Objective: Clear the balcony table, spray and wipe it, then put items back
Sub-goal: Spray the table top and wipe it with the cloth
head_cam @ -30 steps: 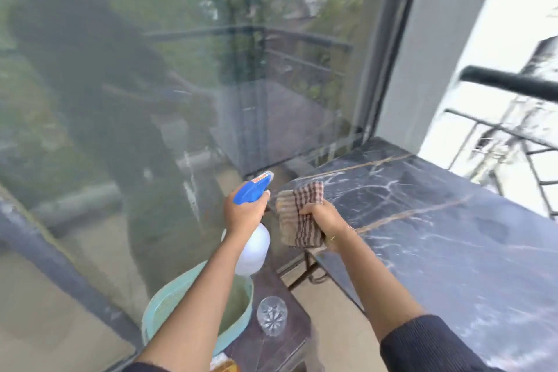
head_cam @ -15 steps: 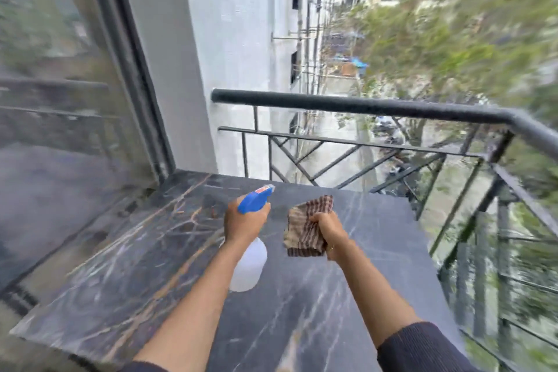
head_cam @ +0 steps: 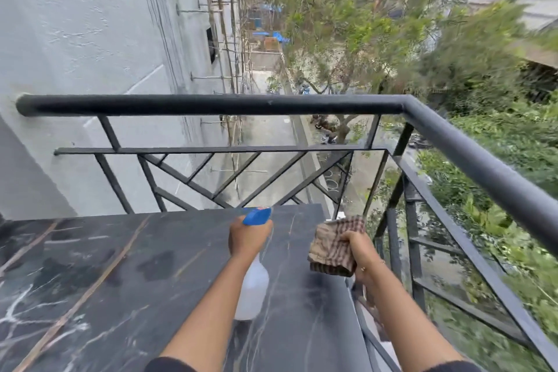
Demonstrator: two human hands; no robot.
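The dark marble table (head_cam: 126, 275) with white and tan veins fills the lower left; dull damp patches show on its top. My left hand (head_cam: 247, 235) grips a white spray bottle (head_cam: 253, 290) with a blue trigger head, held above the table's right half, nozzle pointing away toward the far edge. My right hand (head_cam: 359, 251) clutches a bunched brown checked cloth (head_cam: 333, 246) over the table's right edge, close to the railing.
A black metal railing (head_cam: 229, 104) runs along the table's far side and turns the corner down the right (head_cam: 483, 166). A white wall (head_cam: 75, 54) stands at the left. Beyond the rail are a street far below and trees.
The view has swung right from the glass door and side stool to the table and railing. Both hands kept their grip and now hover over the table's right end.
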